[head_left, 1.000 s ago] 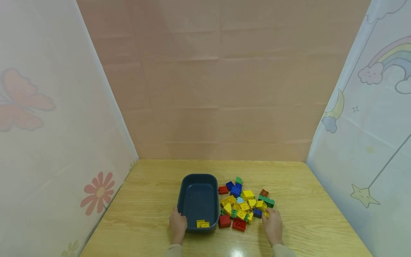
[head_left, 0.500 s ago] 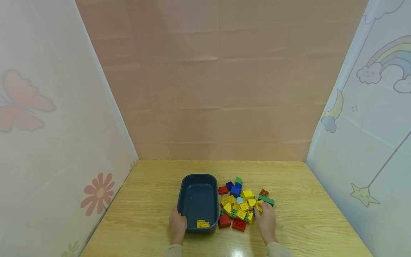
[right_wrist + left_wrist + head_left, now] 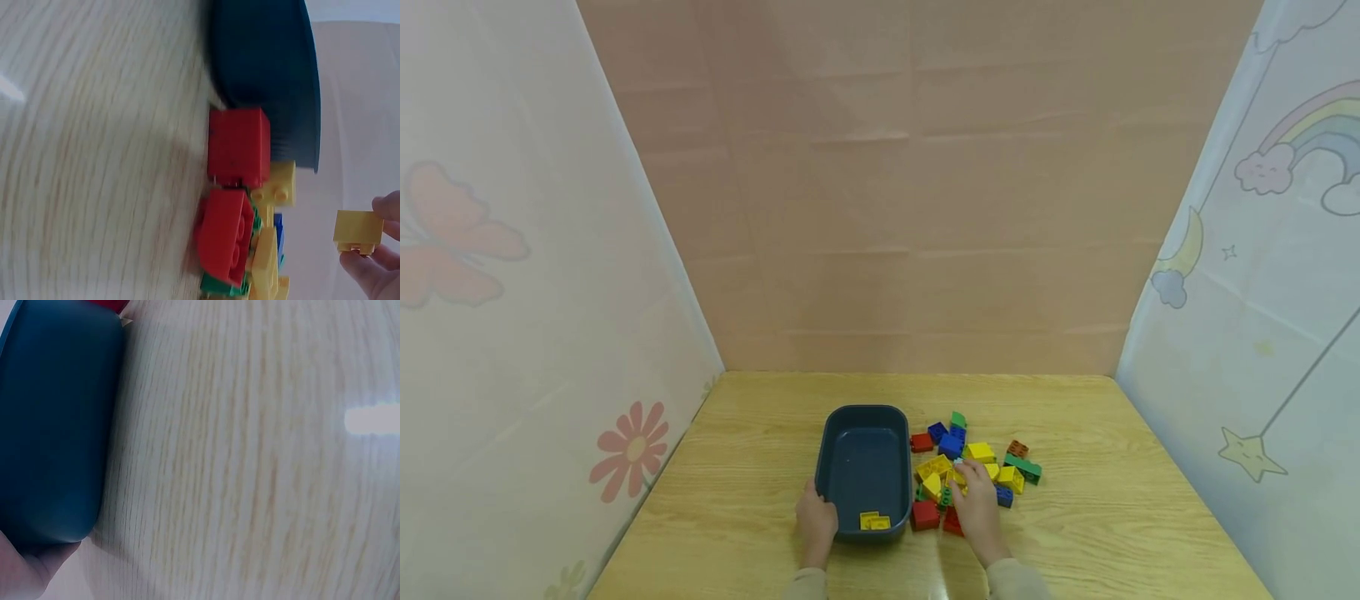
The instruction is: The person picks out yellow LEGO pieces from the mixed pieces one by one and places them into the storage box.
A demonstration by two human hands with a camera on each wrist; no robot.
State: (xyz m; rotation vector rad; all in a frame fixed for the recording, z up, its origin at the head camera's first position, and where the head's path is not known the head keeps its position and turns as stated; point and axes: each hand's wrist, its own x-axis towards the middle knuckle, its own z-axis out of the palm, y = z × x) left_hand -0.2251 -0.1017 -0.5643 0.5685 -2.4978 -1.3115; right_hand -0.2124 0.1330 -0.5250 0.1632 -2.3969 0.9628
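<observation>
My left hand grips the near left side of a dark blue tray, the thumb on its rim. Two yellow bricks lie at the tray's near end. Over the middle of a brick pile, my right hand pinches a small yellow brick between thumb and fingers, raised above the heap in the right wrist view. Beneath and around that hand are loose yellow, green, blue and red bricks, some hidden by it. A red brick sits right by the tray's wall.
Right of the pile lie a long green brick, a brown brick and a dark blue brick. A small green piece marks the pile's far end. Printed cloth walls flank the wooden table.
My right hand has moved left from the pile's right edge to over its middle, carrying the yellow brick. My left hand and the tray have stayed put.
</observation>
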